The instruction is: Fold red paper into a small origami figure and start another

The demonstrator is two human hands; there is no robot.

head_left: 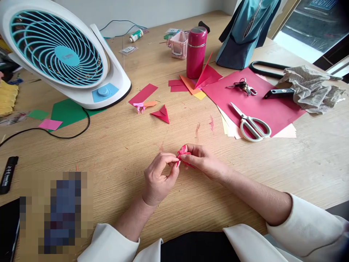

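A small folded piece of red paper is held above the wooden table between both hands. My left hand pinches its lower left edge between thumb and fingertips. From the right, my right hand grips the same piece, thumb on the near side, hiding part of it. Beyond the hands lie a red folded triangle shape and a small pink and orange folded figure.
A white fan stands at the back left, its black cable on the table. A red bottle is at the back. White scissors and keys lie on red paper at right. A black marker is far left.
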